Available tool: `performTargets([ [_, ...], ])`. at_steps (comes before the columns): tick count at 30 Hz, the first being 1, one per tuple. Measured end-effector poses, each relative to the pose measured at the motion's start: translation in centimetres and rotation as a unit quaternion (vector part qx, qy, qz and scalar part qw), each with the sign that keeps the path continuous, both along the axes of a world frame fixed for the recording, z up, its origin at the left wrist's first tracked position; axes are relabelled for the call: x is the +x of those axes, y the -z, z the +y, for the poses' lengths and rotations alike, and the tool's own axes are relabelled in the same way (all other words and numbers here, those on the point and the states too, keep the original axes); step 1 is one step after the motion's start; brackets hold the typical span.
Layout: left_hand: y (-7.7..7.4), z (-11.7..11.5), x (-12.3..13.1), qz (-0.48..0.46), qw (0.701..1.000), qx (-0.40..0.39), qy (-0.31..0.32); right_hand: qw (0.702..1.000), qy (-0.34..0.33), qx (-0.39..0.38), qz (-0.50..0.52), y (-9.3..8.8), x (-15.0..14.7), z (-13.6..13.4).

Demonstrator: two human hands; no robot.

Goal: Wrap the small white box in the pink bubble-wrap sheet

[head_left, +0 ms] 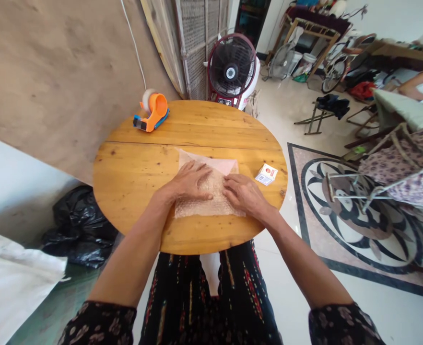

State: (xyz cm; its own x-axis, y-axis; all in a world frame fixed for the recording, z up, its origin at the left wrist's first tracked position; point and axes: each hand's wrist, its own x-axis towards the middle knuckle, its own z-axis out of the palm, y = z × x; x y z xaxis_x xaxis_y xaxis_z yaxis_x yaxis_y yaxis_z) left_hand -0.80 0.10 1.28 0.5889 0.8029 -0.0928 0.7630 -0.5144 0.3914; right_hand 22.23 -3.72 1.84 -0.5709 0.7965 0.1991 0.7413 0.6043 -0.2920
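Observation:
A sheet of bubble wrap (211,203) lies near the front of a round wooden table (139,167), partly over a pale pink sheet (224,165). My left hand (189,181) lies flat on the bubble wrap, fingers stretched out and pointing right. My right hand (243,191) rests on the wrap's right side, fingers curled down onto it and nearly meeting the left fingertips. A small white box (266,174) with a red mark sits to the right of my right hand.
An orange tape dispenser (152,112) stands at the table's far left. A dark red fan (232,70) is behind the table. Black bags (80,227) lie on the floor at left. Chairs, a bicycle and another person's arm (413,86) are at right.

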Motion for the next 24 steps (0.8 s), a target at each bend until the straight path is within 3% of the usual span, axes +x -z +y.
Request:
performTargets([
  [5, 0.5, 0.3, -0.1, -0.005, 1.0, -0.002, 0.003, 0.998, -0.038, -0.026, -0.029, -1.2, -1.5, 1.2],
  [11, 0.8, 0.5, -0.2, -0.006, 1.0, 0.01, 0.004, 0.997, 0.001, -0.072, -0.022, -0.8, -1.0, 4.4],
  [19, 1.1, 0.7, -0.4, 0.005, 1.0, 0.012, 0.007, 0.998, 0.054, 0.024, -0.017, 0.8, -2.0, 7.3],
  [24, 1.1, 0.5, -0.4, -0.006, 1.0, 0.028, 0.004, 0.999, 0.034, 0.006, -0.001, 1.1, -1.2, 6.8],
])
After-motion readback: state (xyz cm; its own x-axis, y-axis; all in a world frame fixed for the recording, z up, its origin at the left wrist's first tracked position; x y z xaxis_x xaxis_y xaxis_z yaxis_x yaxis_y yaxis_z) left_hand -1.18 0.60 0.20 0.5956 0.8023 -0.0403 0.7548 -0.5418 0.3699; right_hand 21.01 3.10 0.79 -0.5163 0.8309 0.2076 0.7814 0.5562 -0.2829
